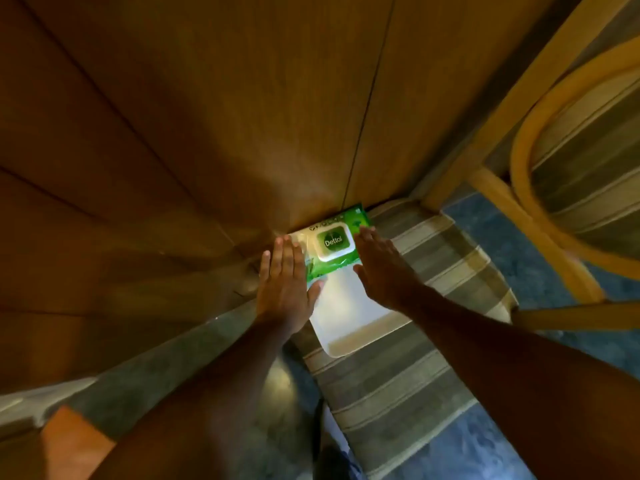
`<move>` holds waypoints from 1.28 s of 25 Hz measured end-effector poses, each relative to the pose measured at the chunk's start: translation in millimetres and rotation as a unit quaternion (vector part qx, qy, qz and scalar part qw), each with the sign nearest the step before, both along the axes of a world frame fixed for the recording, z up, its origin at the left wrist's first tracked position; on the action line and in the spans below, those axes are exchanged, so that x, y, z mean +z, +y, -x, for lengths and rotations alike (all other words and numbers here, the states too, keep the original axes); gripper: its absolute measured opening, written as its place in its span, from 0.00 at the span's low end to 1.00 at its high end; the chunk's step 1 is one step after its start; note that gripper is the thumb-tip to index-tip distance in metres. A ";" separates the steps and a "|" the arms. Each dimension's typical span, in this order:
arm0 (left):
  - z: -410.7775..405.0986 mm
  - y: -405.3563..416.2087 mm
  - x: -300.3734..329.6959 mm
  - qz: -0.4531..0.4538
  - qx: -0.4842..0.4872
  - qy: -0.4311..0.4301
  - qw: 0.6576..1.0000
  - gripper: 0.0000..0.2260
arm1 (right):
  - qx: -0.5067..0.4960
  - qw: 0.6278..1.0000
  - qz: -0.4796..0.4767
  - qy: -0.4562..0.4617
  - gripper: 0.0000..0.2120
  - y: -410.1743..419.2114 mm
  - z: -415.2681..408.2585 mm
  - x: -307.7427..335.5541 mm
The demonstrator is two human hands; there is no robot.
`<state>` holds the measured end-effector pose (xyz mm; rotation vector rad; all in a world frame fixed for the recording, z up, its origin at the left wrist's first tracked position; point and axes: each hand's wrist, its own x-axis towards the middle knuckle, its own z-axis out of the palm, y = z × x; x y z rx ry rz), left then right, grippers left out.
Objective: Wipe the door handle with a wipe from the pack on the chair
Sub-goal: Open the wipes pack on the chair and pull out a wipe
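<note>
Step in hand: reaching for the Dettol wipe pack (334,244) on the striped chair cushion (433,258). The left hand (282,284) and right hand (382,268) flank it, fingers spread, gripping nothing. Next: lift the pack's closed lid flap.

Glossy green plastic wipe pack (334,244), matt striped cloth chair seat (433,251), smooth varnished wood door (207,116)
</note>
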<state>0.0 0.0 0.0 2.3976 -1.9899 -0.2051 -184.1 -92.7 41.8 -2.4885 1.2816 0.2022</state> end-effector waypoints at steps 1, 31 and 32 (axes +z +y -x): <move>2.7 -10.3 -12.7 -0.012 0.015 -0.009 1.000 0.39 | 0.031 0.999 0.012 -0.017 0.30 -12.0 -4.8 -14.0; 15.2 -29.0 -72.9 -0.103 0.050 0.004 0.993 0.35 | -0.198 0.966 -0.065 -0.149 0.20 -108.1 -64.7 -37.1; 15.4 -28.8 -72.1 -0.101 0.049 0.005 0.994 0.34 | -0.304 0.935 -0.060 -0.170 0.23 -95.9 -59.2 -47.8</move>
